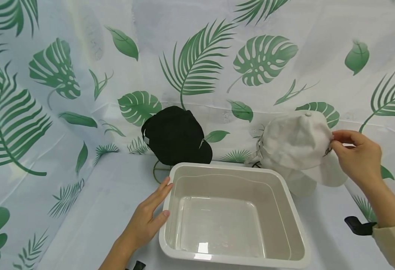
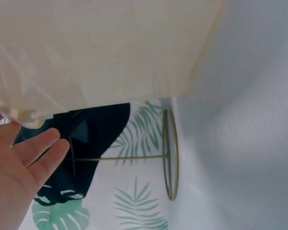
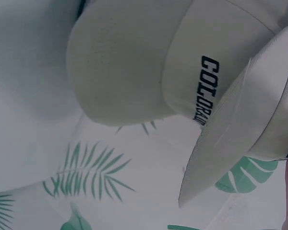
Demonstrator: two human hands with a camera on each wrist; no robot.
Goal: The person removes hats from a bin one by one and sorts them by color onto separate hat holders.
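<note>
Two off-white baseball caps are stacked at the right of the head view. My right hand [image 1: 361,157] pinches the front of the upper cap [image 1: 292,138] between thumb and fingers. Below it shows the brim of the lower cap [image 1: 300,183], whose dark lettering appears in the right wrist view. Fingers of my left hand [image 1: 141,221] lie extended against the left rim of a beige plastic bin [image 1: 234,167]. Nothing lies in the bin. Behind its left corner a black cap [image 1: 175,137] hangs on a thin brass-coloured wire stand [image 2: 170,155].
A white table [image 1: 99,210] carries the bin and stands. Behind and to the left hangs a white sheet [image 1: 200,15] printed with green leaves. Near my right wrist a black strap end [image 1: 359,227] sticks out.
</note>
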